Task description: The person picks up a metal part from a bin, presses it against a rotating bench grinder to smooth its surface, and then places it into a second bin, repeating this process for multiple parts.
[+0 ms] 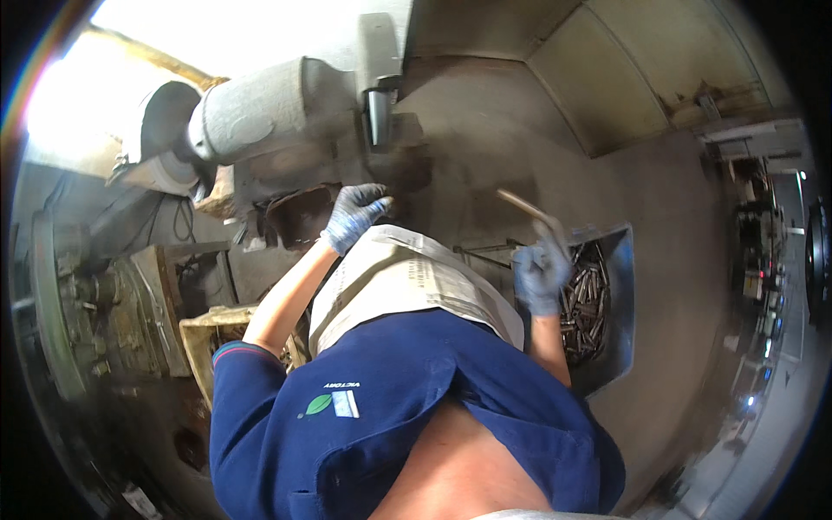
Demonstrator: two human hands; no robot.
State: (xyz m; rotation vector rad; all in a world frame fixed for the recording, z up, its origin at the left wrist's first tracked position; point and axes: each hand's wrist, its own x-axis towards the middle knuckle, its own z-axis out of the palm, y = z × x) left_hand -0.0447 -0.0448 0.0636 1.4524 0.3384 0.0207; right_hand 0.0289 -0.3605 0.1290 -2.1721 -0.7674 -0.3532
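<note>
My left hand (354,217), in a grey-blue work glove, is raised beside the grey motor-driven machine. Its fingers are curled together, and whatever they may hold is too small to make out. On the right, my gloved right hand (539,276) is closed on a slim metal bar (523,204), which points up and to the left, smeared by motion. That hand is over the left edge of a blue crate (626,303) heaped with slim metal pieces (587,308). A pale cloth (407,277) covers my lap.
The grey cylindrical machine (260,108) stands at the upper left, with a dark hollow part (299,217) below it. A wooden box (198,351) sits by my left elbow. Old machinery (121,303) is farther left. Metal panels (641,69) rise at the upper right.
</note>
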